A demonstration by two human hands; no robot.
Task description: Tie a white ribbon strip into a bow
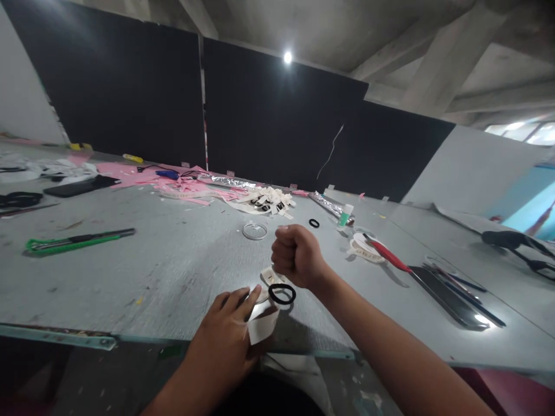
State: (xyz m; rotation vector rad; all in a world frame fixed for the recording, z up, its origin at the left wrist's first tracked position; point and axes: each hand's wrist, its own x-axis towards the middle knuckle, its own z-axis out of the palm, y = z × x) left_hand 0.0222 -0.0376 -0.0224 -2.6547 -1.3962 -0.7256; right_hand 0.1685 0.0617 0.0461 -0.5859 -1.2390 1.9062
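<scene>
Black panels close off the far side of the room under a bare concrete ceiling with one bright lamp, and a long grey worktop (173, 260) runs across in front of them, scuffed and littered.

Near its front edge lies a black ring (282, 293), a thin closed loop like a hair band, lying flat on the grey surface. It sits just beside a small white strip (262, 325) of paper or tape that curls off the edge, with a few more whitish scraps under and behind it.

The left hand (225, 338) lies palm down at the worktop's edge, fingers together and stretched forward, their tips pressing on the white strip just short of the ring. The right hand (297, 255) is balled into a tight fist just behind the ring, knuckles up; whether anything is pinched inside that grip I cannot tell.

Further out, a clear round lid (255, 230) lies flat, and a second small black ring (314, 223) rests beyond the fist. A green-handled cutter (73, 241) lies well off to the left. To the right are red-handled scissors (388, 256) on a white roll, a small green-and-white bottle (345, 215), and a dark flat ruler-like bar (451, 297). Pink paper offcuts (173, 184) and a heap of white clippings (269, 202) crowd the back.
</scene>
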